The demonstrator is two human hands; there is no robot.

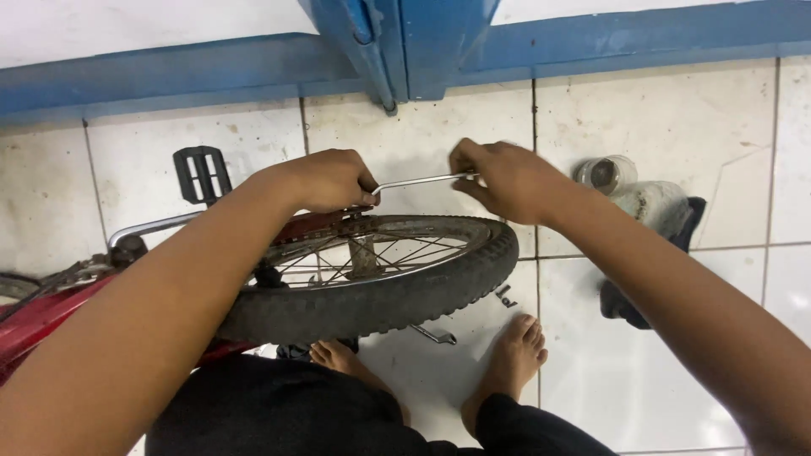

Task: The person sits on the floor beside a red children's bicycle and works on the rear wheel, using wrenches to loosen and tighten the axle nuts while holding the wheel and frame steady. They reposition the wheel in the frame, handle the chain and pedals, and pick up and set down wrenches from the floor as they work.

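Hands meet above a bicycle wheel (380, 279): left hand (329, 179) clenched at the axle, right hand (507, 179) grasping a metal wrench (418, 181); a grimy jar (606, 174) lies beside.

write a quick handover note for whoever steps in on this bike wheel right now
Left hand: closed at the axle end of the wrench, above the wheel.
Right hand: gripping the wrench's outer end.
The red bike lies on the tiled floor; another wrench lies by the feet, a jar to the right.
Done: wrench seated at the axle.
Left: can't tell how loose the nut is; wheel not yet off.
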